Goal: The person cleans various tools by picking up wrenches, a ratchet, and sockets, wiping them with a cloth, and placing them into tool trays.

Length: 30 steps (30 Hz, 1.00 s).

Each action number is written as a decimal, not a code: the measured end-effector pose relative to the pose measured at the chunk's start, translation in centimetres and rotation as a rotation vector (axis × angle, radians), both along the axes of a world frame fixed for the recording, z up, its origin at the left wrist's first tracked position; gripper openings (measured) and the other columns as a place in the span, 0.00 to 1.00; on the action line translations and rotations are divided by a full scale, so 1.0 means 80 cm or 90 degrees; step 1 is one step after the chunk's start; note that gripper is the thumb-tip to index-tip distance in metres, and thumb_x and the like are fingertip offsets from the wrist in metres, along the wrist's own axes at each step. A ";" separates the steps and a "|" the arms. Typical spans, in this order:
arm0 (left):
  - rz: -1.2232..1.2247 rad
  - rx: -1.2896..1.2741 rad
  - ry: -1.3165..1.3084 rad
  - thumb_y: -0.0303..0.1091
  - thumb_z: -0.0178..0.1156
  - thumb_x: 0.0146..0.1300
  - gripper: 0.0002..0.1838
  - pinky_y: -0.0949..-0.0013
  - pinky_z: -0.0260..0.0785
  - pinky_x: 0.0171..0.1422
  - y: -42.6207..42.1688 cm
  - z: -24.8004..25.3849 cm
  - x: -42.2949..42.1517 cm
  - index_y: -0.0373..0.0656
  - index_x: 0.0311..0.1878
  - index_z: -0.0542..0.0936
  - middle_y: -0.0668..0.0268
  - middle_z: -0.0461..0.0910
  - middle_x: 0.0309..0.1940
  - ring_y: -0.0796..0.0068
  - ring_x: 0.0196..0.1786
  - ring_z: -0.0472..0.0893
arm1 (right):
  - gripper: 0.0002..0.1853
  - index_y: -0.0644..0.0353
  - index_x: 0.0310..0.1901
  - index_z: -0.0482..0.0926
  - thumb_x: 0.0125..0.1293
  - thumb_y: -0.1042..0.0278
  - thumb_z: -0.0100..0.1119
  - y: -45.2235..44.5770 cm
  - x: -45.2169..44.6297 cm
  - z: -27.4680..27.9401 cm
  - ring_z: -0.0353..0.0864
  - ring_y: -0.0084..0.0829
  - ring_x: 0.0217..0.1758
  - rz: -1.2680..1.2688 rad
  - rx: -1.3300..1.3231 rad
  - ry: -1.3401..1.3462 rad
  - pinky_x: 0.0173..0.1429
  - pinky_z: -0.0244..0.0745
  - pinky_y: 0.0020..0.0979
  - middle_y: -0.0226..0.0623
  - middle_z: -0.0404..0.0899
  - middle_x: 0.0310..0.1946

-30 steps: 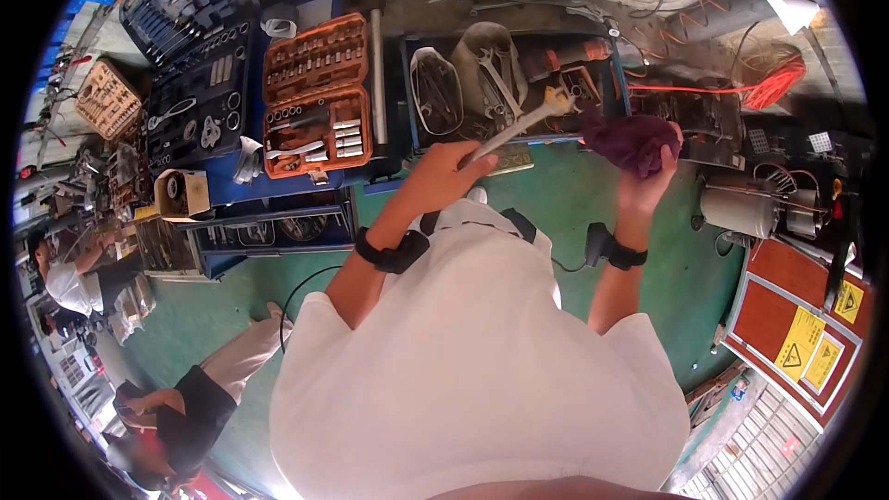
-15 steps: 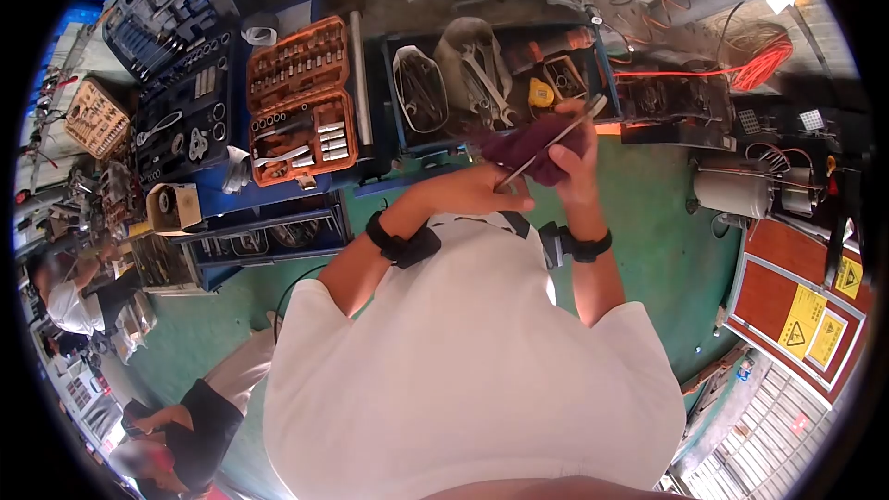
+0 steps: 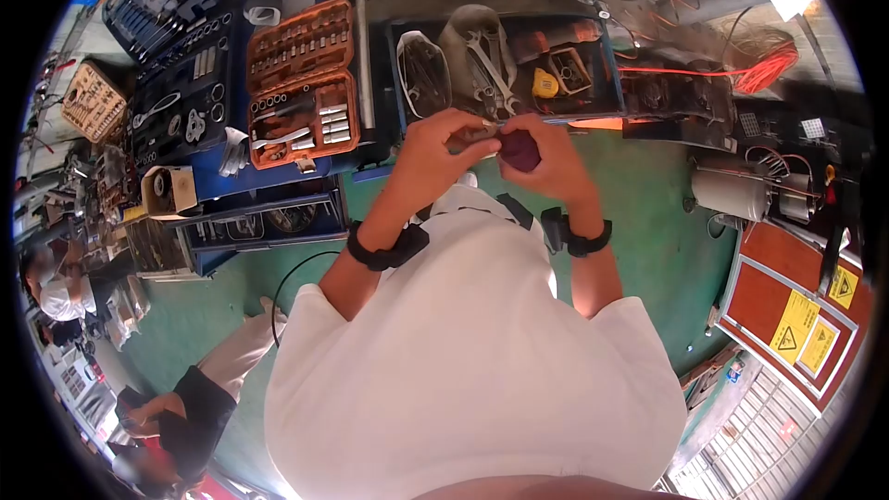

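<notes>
A bunched dark purple cloth (image 3: 520, 150) is gripped in my right hand (image 3: 553, 165), whose fingers curl round it. My left hand (image 3: 428, 163) is closed beside it, thumb and fingers pinching a slim metal tool (image 3: 474, 137). Most of that tool is hidden by my hands and the cloth, so its kind does not show. Both hands meet just in front of the blue tool drawer (image 3: 400, 104). Behind them in the drawer lie several open-end wrenches (image 3: 491, 72) on a pouch and a yellow tape measure (image 3: 544, 83).
An orange socket set case (image 3: 304, 83) lies open to the left, beside a dark blue tool case (image 3: 183, 97). A cardboard box (image 3: 170, 193) sits at the bench edge. At right are a metal cylinder (image 3: 732, 193) and a red-brown panel (image 3: 773, 287). Another person (image 3: 194, 412) is at lower left.
Both hands have moved left and closer together. The long metal tool, earlier slanting out of the cloth in my right hand, is now mostly hidden, and my left hand's fingers have closed.
</notes>
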<state>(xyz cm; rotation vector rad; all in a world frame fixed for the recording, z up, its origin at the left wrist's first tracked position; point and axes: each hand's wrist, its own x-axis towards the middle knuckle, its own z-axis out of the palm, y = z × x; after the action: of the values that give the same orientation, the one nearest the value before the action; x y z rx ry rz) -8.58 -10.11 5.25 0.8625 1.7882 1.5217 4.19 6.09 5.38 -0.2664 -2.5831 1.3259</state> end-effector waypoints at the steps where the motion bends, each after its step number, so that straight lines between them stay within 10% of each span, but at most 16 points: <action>1: 0.004 -0.001 0.000 0.32 0.73 0.55 0.17 0.74 0.76 0.42 0.001 -0.001 0.002 0.34 0.45 0.83 0.61 0.82 0.37 0.74 0.37 0.84 | 0.22 0.57 0.46 0.76 0.48 0.69 0.71 -0.002 -0.002 -0.003 0.82 0.43 0.40 0.006 0.018 0.008 0.45 0.76 0.34 0.40 0.81 0.39; 22: 0.021 0.036 0.017 0.28 0.71 0.56 0.11 0.74 0.77 0.42 0.009 0.014 0.029 0.36 0.43 0.85 0.61 0.83 0.36 0.77 0.37 0.83 | 0.23 0.58 0.44 0.75 0.44 0.74 0.73 -0.011 0.015 -0.002 0.78 0.22 0.40 -0.076 -0.159 0.058 0.47 0.73 0.25 0.32 0.79 0.37; 30: 0.026 0.075 0.118 0.26 0.71 0.54 0.11 0.75 0.76 0.40 0.008 0.032 0.027 0.36 0.41 0.86 0.61 0.84 0.33 0.76 0.35 0.83 | 0.24 0.58 0.45 0.75 0.46 0.70 0.76 -0.013 0.030 -0.029 0.79 0.30 0.39 -0.113 -0.122 0.076 0.46 0.75 0.29 0.35 0.80 0.38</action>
<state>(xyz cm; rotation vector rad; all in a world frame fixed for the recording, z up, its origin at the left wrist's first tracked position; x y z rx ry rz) -6.43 -9.43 7.77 1.0621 1.8708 1.6321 6.62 5.07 3.09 -0.4254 -2.2790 1.4769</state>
